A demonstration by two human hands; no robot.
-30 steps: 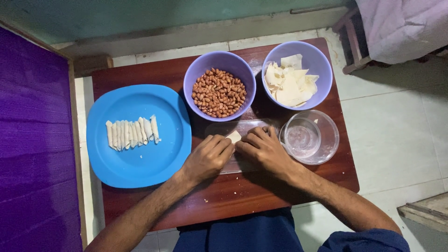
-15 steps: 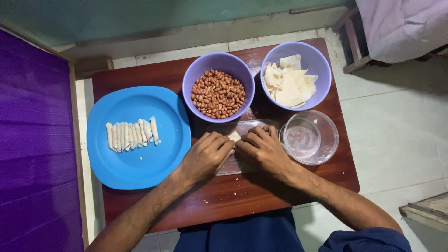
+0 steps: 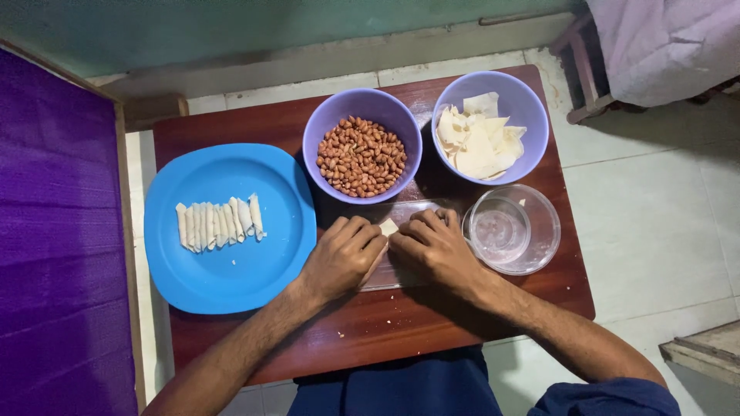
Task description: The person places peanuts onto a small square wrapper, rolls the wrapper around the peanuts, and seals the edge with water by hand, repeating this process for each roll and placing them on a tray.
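Here, closest to the person, the left hand [image 3: 343, 258] and right hand [image 3: 435, 248] lie side by side on a clear board [image 3: 401, 266] on the dark wooden table [image 3: 370, 331]. Both hands are curled, knuckles up, with the fingers bent inward and pressed down. Between their fingertips sits a small pale wrapper piece [image 3: 388, 226], pinched from both sides and resting on the board; how much of it lies hidden under the fingers cannot be told.

Just beside the right hand stands a clear glass bowl [image 3: 532, 231], its rim near the wrist. To the left of the left hand lies a blue plate [image 3: 231, 277] holding a row of pale rolls [image 3: 219, 223] lined up close together.

Farther on, just beyond the fingertips, a purple bowl of peanuts [image 3: 361, 154] stands near the middle of the table. To its right, a second purple bowl [image 3: 532, 115] holds pale cut wrappers [image 3: 476, 142] stacked loosely. Past the table is a tiled floor [image 3: 647, 216].
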